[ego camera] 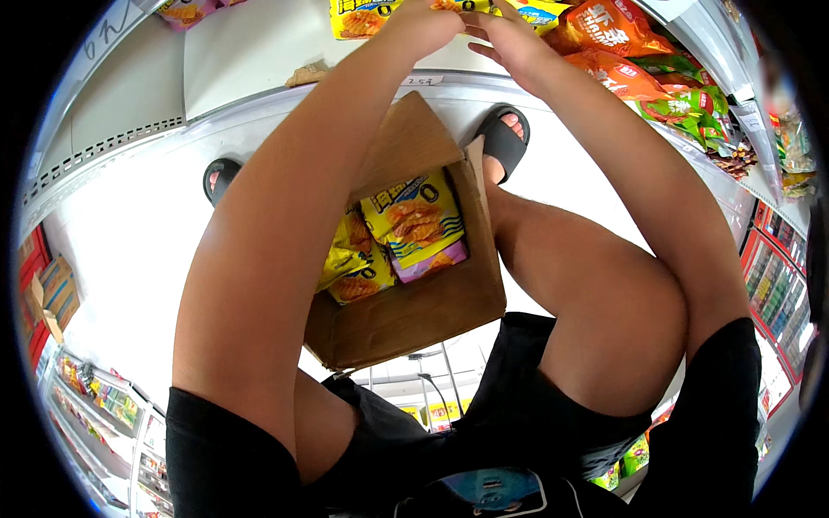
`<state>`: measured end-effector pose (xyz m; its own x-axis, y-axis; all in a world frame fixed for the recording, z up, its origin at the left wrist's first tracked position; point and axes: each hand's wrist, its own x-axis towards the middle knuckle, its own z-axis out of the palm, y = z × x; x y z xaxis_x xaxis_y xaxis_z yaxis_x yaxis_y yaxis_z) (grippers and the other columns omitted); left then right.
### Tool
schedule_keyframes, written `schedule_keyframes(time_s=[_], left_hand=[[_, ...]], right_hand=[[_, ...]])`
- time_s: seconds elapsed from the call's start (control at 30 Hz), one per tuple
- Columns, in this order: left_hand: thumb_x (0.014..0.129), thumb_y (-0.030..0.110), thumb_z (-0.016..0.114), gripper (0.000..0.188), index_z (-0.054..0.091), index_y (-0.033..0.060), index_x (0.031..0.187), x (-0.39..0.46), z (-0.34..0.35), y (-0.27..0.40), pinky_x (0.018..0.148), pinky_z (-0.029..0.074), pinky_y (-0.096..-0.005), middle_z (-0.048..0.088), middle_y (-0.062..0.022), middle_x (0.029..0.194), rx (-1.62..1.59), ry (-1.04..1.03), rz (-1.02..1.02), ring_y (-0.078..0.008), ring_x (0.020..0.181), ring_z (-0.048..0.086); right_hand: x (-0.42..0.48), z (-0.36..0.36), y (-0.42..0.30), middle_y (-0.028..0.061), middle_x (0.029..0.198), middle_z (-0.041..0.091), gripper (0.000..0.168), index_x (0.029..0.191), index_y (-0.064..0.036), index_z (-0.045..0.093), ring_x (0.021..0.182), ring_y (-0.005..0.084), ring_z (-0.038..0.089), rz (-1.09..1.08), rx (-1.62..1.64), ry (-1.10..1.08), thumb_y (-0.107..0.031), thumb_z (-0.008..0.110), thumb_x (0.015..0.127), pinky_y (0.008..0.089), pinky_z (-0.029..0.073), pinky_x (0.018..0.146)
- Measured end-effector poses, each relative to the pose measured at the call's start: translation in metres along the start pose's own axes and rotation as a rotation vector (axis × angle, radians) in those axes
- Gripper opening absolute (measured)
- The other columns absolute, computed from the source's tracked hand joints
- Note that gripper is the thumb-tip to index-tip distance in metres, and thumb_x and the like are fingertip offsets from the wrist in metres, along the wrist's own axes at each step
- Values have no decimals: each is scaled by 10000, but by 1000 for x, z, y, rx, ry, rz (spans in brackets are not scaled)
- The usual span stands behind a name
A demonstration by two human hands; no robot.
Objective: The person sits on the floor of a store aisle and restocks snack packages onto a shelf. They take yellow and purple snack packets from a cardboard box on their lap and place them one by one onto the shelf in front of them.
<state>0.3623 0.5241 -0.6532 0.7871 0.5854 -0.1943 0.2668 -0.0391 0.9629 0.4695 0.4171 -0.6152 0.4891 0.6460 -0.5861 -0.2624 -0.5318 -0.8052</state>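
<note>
At the top centre, both hands are over a white shelf, among yellow snack bags (366,19) lying on it. My left hand (431,22) is at the bags, its fingers partly cut off by the picture's upper edge. Beside it, my right hand (508,42) has some fingers spread near a yellow bag; its grip is hard to tell. Between the legs stands an open cardboard box (414,317) with several yellow snack bags (418,223) inside and a pink one (432,262) partly under them.
Orange shrimp snack bags (612,29) and green bags (690,110) fill the shelf's right part. A crumpled brown piece (307,76) lies at the shelf's front edge (259,97). Stocked shelves (97,421) stand lower left, red-framed drink coolers (774,278) at right, and a carton (59,291) at far left.
</note>
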Motion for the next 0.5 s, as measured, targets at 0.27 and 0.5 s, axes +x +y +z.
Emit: schedule_keyframes(time_s=[0.27,0.5], left_hand=[[929,307,648,393,648,77,1248,-46,-42,62,909,466,-309,681,-30,1118,228,-329,-65,-152,1024,606],[955,347,612,384,654,88,1236,-208,-102,162,895,513,-364,697,-121,1162,741,-318,-30,-266,1039,664]], right_hand=[[-43,-27,-15,73,1271,626,569,1486,-103,437,1147,171,605,-37,-559,-226,-280,587,966,336,483,969],[-136,-31,-75,125,1138,697,408,1301,-110,618,1021,258,665,-420,-1048,-279,-344,578,969,353,525,873]])
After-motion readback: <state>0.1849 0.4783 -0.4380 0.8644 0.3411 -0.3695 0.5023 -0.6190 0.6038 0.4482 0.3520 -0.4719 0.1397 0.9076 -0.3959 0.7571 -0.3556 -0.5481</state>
